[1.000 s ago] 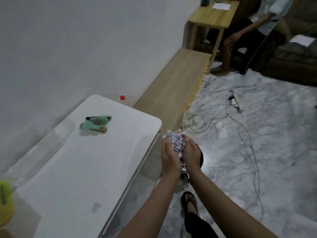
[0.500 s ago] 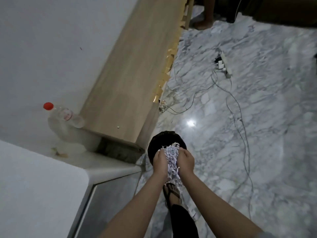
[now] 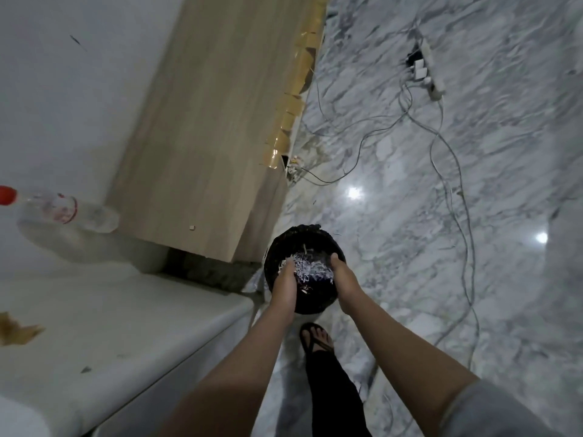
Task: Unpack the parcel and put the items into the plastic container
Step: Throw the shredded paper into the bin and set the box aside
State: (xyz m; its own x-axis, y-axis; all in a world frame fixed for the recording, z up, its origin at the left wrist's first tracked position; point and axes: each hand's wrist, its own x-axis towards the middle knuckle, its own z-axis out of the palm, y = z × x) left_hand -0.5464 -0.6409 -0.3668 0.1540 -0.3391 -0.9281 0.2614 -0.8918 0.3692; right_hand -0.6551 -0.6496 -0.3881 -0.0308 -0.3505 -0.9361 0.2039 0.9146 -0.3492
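A clump of white shredded paper (image 3: 310, 272) sits between my two palms, low inside the mouth of a round black bin (image 3: 315, 302) on the floor. My left hand (image 3: 285, 280) presses the clump from the left with its fingers in the paper. My right hand (image 3: 342, 277) cups it from the right, near the bin's rim. The hands are a little apart with the paper spread between them. The parcel and the plastic container are out of view.
The white table (image 3: 126, 326) fills the lower left, with a brown paper scrap (image 3: 17, 332) on it. A clear bottle (image 3: 63, 212) with a red cap stands by the wall. A wooden bench (image 3: 205, 121), floor cables (image 3: 454, 171), a power strip (image 3: 430, 80) and my sandalled foot (image 3: 317, 339) surround the bin.
My view tipped down from the table to the floor. Both hands carried the shredded paper down into the black bin and have spread apart, loosening the clump.
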